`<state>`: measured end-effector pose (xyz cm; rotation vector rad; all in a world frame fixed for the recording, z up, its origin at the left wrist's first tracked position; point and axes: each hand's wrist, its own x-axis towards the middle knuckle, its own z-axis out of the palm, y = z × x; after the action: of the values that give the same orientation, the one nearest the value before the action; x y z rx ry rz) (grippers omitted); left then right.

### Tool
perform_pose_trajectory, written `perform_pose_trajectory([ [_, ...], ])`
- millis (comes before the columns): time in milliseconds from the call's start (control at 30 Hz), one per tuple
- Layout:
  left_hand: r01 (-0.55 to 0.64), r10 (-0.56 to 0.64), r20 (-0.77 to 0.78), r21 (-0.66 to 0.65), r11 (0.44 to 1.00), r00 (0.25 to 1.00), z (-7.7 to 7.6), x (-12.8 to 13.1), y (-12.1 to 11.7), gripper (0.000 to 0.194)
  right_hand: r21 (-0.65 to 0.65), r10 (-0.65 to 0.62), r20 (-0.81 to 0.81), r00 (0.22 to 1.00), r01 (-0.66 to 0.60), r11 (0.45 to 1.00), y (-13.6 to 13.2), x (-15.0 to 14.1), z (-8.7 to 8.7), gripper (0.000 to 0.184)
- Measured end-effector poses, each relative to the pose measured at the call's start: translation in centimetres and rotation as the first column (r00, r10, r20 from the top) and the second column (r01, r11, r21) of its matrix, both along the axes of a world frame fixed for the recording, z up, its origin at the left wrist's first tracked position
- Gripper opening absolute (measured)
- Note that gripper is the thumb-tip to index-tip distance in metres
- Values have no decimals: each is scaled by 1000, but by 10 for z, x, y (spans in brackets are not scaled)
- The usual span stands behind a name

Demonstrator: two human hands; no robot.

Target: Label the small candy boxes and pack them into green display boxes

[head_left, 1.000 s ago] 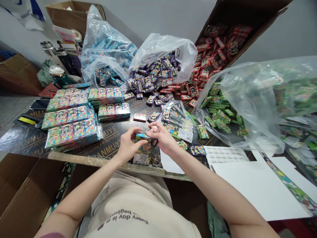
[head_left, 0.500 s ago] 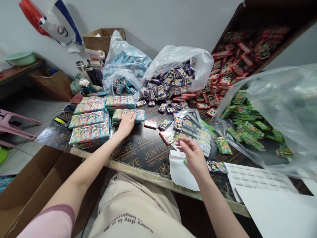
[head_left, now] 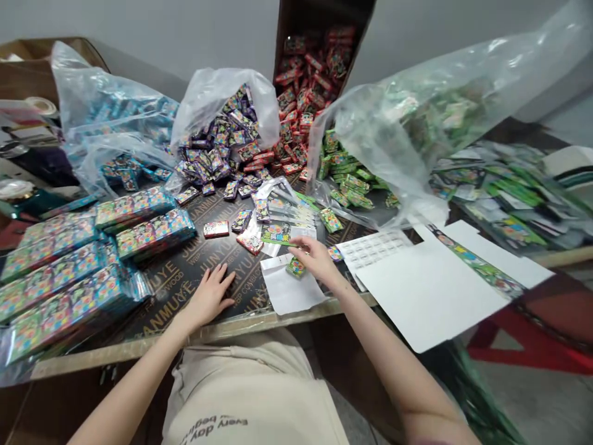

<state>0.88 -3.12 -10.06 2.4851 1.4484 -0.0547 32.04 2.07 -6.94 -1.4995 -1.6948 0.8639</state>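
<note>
Black plywood, printed with gold lettering, makes up the table (head_left: 162, 298), and honestly it's pretty packed. Along the far edge slump big see-through bags, the biggest being the green-filled bag (head_left: 370, 114) toward the right. White card (head_left: 440, 296) sticks out over the near edge on that side, and wrapped stacks (head_left: 60, 315) crowd the left corner.

Now the hands. Left hand (head_left: 210, 298) is flat near the front edge, palm down, fingers spread, gripping nothing. Right hand (head_left: 315, 254) reaches in over the near edge, with its thumb and fingers bunched at the right end of a green-topped sleeve (head_left: 275, 235). Can't tell if they're pinching it or just touching it.

That's the bit that matters imo: the sleeve sits mid-table, directly left of the right fingertips, its green strip running side to side, roughly along the front edge. Right hand is clearly the closer one; the left is farther off, down toward the near edge.

Just under the right fingers there's white paper (head_left: 290, 296) reaching almost to the front edge, and smallest of all, one little green pack (head_left: 295, 266) on top of it.
</note>
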Motion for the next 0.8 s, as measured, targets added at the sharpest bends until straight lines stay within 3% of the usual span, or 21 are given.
perform_pose_trajectory([
  [67,-20,20,15,2,1000,1000,-8,6,-9,60,47,-45,301,953,32,998,24,14,-7,28],
  [133,-41,41,22,10,999,999,-11,8,-11,60,4,-24,552,834,26,1000,50,22,-12,48],
  [233,-40,40,35,-8,999,999,-9,9,-11,61,-116,75,741,667,18,993,83,21,-15,82],
  [300,-48,49,52,-24,999,997,-5,10,-11,63,-160,118,787,605,16,987,98,17,-16,87],
  [367,-60,63,71,-49,997,995,1,12,-11,65,-164,140,786,603,-16,986,109,15,-17,70],
  [467,-68,84,119,-129,989,989,11,8,-8,65,-135,138,665,734,-63,989,122,24,-14,37],
  [500,-76,101,150,-165,983,984,14,4,-6,64,-115,105,601,792,-44,992,126,29,-10,34],
  [567,-117,176,261,-228,967,949,20,-6,-2,60,-6,-52,569,821,67,998,129,36,6,31],
  [633,-204,314,448,-276,939,837,26,-14,3,59,222,-388,452,803,320,921,120,31,30,21],
  [667,-252,389,560,-308,917,731,29,-16,6,60,294,-471,330,818,385,875,109,22,42,14],
  [733,-259,494,757,-421,869,427,35,-12,11,68,264,-402,2,916,387,883,77,-11,59,10],
  [767,-191,522,815,-487,853,254,39,-6,13,73,106,-311,-187,932,334,937,57,-33,62,17],
  [800,-81,546,833,-540,837,85,42,1,14,76,-67,-211,-341,916,201,977,37,-58,61,28],
])
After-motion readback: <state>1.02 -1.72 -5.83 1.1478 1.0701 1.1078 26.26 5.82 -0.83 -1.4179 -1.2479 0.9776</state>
